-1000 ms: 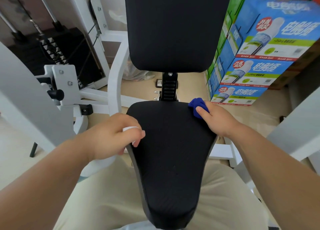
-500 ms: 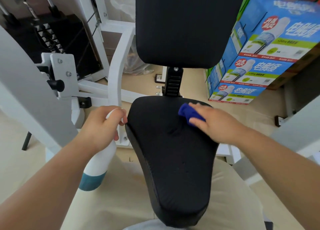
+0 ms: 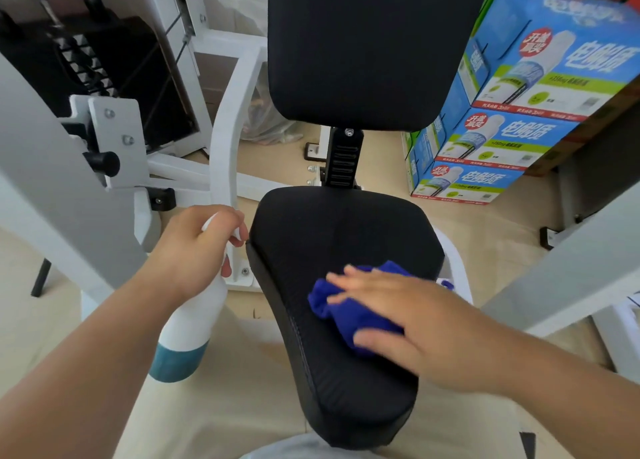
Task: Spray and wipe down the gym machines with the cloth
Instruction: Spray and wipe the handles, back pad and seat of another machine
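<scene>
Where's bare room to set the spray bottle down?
Bare: the back half of the seat pad, between the blue cloth and the backrest post, and its front tip. Crowded: left of the seat, where the left hand holds the spray bottle beside the white frame.

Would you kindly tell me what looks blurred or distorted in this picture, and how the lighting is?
Head view: right hand and blue cloth smeared by motion blur; left hand gripping the spray bottle sharper; wide lens bends and tilts the stacked boxes at the right edge; soft, even light, no glare on the black seat.
</scene>
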